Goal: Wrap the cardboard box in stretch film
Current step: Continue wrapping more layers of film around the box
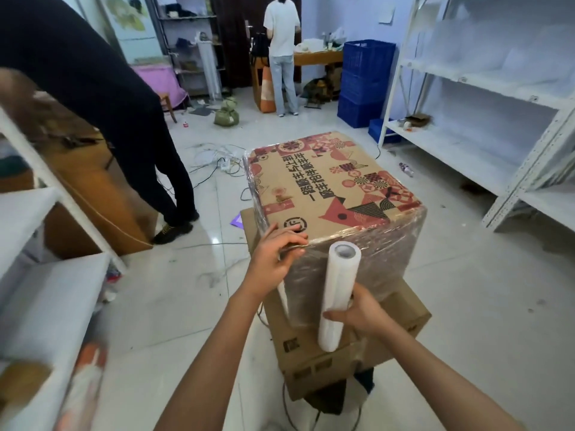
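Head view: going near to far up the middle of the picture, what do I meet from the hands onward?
Right hand gripping the stretch film roll → left hand pinching film at the printed cardboard box edge → tangled cables on the floor → blue crates → standing person at a desk.

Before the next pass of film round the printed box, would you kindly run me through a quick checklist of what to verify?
1. Film end anchored: the left hand holds the film at the near top edge of the printed box. Ok.
2. Roll under control: the right hand grips the stretch film roll, upright, near its lower part. Ok.
3. Sides covered: film shows on the near and left faces. Ok; far faces cannot tell.
4. Top covered: the top print looks bare. Not ok.
5. Steady base: the printed box sits on a lower cardboard box, overhanging it. Cannot tell.
6. Walking room: cables lie on the floor and a person in dark clothes stands close on the left. Not ok.
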Demonstrator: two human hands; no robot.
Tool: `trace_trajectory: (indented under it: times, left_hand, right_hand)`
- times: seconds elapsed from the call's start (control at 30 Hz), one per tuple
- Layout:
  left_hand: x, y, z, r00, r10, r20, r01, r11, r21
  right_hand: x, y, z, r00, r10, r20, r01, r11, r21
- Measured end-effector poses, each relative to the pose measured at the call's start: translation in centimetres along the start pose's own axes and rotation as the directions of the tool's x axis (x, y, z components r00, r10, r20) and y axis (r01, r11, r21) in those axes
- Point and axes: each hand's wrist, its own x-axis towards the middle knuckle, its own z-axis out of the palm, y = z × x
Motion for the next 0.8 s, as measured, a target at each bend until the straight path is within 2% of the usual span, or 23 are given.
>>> trace_trajectory:
  times: [0.1, 0.3, 0.43, 0.6, 0.7, 0.8]
  left_hand:
    - [-0.2, 0.0, -0.4, 0.999, -0.033, 0.01, 0.033, 0.999, -0.036]
    - [0.1, 0.2, -0.3, 0.999, -0.047, 0.002, 0.047, 0.994, -0.095]
    - [0.0, 0.1, 0.1, 0.999, -0.037, -0.037, 0.033, 0.994, -0.109]
    - [-0.2, 0.1, 1.2, 0.993, -0.028, -0.116, 0.018, 0.996, -0.088]
    - [-0.3, 0.3, 1.6, 0.984, -0.004, -0.18, -0.013, 0.996, -0.091]
    - [-0.1, 0.4, 1.9, 0.982, 0.054, -0.181, -0.066, 0.996, -0.061]
  right_hand:
    - [0.1, 0.1, -0.9, 0.999, 0.016, -0.036, -0.019, 0.998, -0.063]
    - [1.1, 0.3, -1.5, 0.971, -0.01, -0.238, -0.066, 0.949, -0.309]
    - [1.1, 0.9, -0.6, 0.939, -0.052, -0.34, -0.072, 0.936, -0.343]
    - [0.6, 2.0, 0.3, 0.963, 0.008, -0.27, -0.022, 0.999, -0.047]
    - [0.5, 2.4, -0.4, 0.985, 0.037, -0.171, -0.046, 0.998, -0.045]
    - [0.8, 2.3, -1.2, 0.987, 0.108, -0.116, -0.114, 0.992, -0.051]
